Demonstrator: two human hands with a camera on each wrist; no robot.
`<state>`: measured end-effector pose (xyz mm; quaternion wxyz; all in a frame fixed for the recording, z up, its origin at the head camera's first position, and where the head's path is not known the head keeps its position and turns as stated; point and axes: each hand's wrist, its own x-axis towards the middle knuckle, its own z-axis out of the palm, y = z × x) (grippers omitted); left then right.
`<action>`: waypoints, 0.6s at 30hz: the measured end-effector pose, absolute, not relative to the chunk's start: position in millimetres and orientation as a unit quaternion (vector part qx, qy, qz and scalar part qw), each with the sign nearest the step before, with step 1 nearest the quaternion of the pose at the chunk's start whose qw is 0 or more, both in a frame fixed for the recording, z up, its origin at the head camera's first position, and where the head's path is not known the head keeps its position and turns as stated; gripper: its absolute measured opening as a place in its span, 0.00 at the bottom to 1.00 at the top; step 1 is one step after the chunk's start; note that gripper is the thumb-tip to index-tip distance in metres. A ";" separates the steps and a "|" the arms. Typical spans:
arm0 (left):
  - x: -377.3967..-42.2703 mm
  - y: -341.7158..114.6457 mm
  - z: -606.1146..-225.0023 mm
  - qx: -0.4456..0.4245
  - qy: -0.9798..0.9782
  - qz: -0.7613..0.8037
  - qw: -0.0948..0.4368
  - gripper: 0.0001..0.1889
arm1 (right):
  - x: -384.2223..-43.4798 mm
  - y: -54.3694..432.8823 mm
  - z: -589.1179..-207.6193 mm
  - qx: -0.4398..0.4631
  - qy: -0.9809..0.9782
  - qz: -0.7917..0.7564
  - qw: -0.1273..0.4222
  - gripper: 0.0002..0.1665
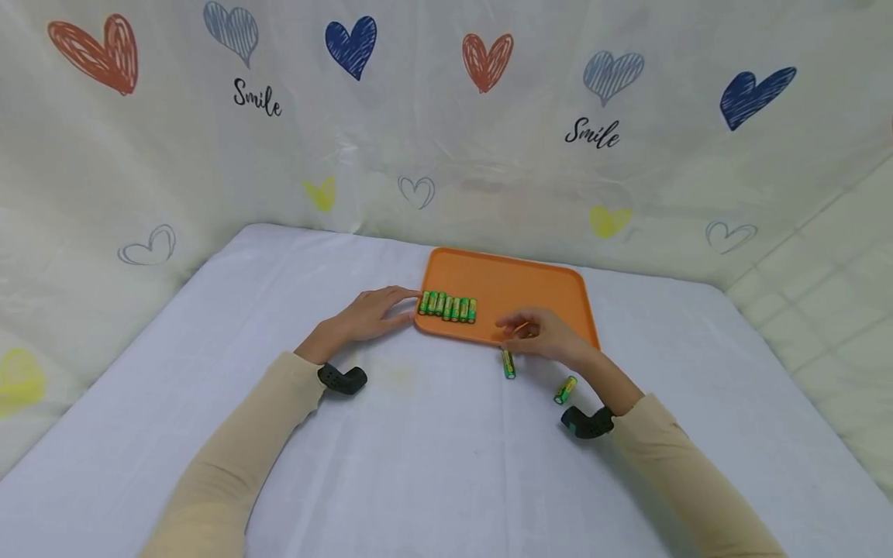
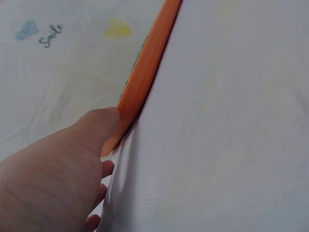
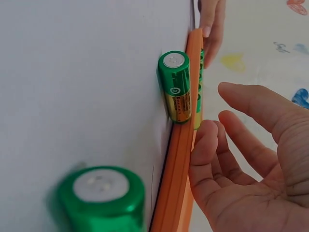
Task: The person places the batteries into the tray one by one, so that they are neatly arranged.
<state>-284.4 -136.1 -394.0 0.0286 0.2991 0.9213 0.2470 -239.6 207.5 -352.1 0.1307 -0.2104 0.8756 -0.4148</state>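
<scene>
My left hand [image 1: 375, 314] lies at the left end of an orange tray [image 1: 519, 280], fingers extended. In the left wrist view its thumb touches the tray's side [image 2: 145, 72]. A row of several green and gold batteries [image 1: 448, 307] lies side by side in the tray's left part. Over the tray's front rim hovers my right hand [image 1: 547, 335], its fingers loosely bent with nothing between them in the right wrist view. Just beneath it, a loose battery [image 1: 509, 364] lies with one end at the rim. Another battery [image 1: 565, 390] rests on the cloth nearer the right wrist.
A white cloth [image 1: 418, 465] covers the table under the tray. Behind it hangs a pale sheet [image 1: 418, 116] printed with hearts and "Smile". Black devices sit at the left wrist [image 1: 343, 380] and the right wrist [image 1: 587, 423].
</scene>
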 end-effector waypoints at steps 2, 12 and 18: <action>-283.9 -135.6 -393.3 0.297 0.922 0.248 0.031 0.28 | -236.8 209.7 -352.1 -0.219 0.874 -0.414 0.129 0.24; -283.4 -134.8 -393.4 0.294 0.923 0.247 0.035 0.29 | -225.6 218.5 -352.6 -0.233 0.868 -0.415 0.142 0.22; -283.5 -135.0 -393.1 0.292 0.923 0.247 0.040 0.29 | -221.8 224.3 -354.2 -0.246 0.867 -0.409 0.142 0.21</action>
